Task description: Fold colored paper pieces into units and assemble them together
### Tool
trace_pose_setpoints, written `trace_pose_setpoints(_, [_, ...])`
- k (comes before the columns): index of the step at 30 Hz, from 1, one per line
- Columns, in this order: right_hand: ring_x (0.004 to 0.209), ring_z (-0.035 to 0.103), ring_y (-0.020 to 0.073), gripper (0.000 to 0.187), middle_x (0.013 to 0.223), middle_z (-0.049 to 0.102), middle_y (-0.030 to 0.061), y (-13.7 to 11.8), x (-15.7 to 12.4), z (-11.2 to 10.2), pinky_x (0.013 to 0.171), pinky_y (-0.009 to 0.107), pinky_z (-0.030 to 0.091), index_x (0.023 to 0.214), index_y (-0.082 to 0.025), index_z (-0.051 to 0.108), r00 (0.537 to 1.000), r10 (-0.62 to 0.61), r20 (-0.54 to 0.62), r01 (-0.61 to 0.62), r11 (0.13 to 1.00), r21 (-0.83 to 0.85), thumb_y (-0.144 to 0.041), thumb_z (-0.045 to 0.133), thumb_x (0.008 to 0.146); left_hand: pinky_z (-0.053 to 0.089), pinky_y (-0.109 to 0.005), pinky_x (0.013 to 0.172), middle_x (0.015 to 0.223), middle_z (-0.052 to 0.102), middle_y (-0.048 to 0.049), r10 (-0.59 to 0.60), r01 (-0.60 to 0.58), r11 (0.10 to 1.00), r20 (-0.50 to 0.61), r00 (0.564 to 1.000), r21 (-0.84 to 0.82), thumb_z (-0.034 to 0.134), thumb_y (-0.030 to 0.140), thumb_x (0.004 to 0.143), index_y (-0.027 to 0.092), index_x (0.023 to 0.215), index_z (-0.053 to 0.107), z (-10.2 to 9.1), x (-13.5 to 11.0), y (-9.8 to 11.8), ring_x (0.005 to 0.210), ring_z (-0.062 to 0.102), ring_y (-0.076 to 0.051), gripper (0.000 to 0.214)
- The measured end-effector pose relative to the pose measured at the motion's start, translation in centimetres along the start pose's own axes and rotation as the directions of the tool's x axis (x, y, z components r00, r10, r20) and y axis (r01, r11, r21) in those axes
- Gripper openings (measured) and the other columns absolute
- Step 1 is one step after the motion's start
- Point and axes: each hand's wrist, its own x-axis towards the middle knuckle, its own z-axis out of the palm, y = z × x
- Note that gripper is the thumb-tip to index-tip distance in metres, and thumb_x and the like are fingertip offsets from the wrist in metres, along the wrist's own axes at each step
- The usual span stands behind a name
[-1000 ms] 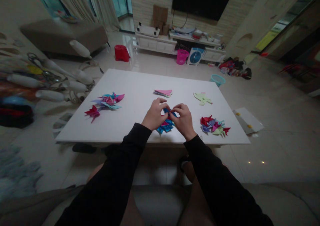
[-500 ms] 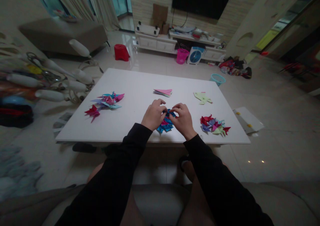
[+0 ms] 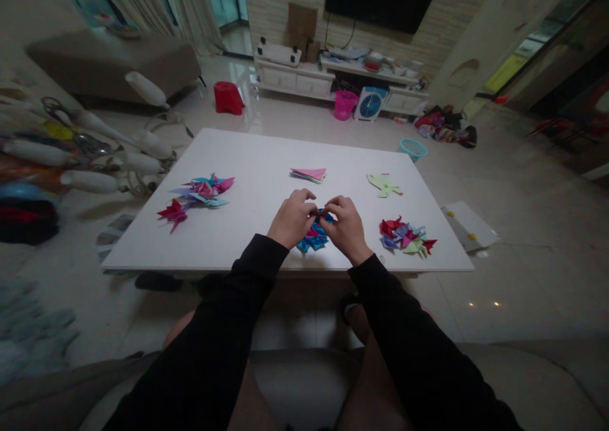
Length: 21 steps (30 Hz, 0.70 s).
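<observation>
My left hand (image 3: 294, 218) and my right hand (image 3: 346, 226) are both closed in a pinch, thumbs against forefingers, with the fingertips almost meeting. Between them is a blue origami piece (image 3: 328, 216), mostly covered by the fingers. Directly below lies a pile of blue and magenta folded paper (image 3: 311, 243), partly hidden by my hands. To the right sits a heap of mixed origami cranes (image 3: 406, 235) in red, purple and pale green. Another group of pink, blue and lilac origami cranes (image 3: 205, 191) lies on the left.
On the white table (image 3: 257, 158), a stack of folded paper (image 3: 309, 174) lies beyond my hands, with pale green folded paper (image 3: 384, 184) at the far right. Past the table stand a red stool (image 3: 228, 98), a pink basket (image 3: 344, 105) and a light-blue basket (image 3: 412, 149).
The view has shifted very slightly. Both hands keep the same pinch over the blue pile, and the paper groups stay where they were.
</observation>
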Motion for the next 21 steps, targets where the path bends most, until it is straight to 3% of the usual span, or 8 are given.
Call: trace_pose_setpoints(21, [0.102, 0.056, 0.0253, 0.010, 0.108, 0.066, 0.0084, -0.28, -0.01, -0.51, 0.084, 0.041, 0.050, 0.081, -0.022, 0.068, 0.993, -0.042, 0.114, 0.053, 0.995, -0.089, -0.017, 0.065, 0.089, 0.051, -0.045, 0.100, 0.120, 0.063, -0.0111, 0.074, -0.075, 0.997, 0.083, 0.994, 0.009, 0.061, 0.012, 0.088, 0.018, 0.085, 0.071, 0.26, 0.06, -0.52, 0.116, 0.057, -0.027, 0.012])
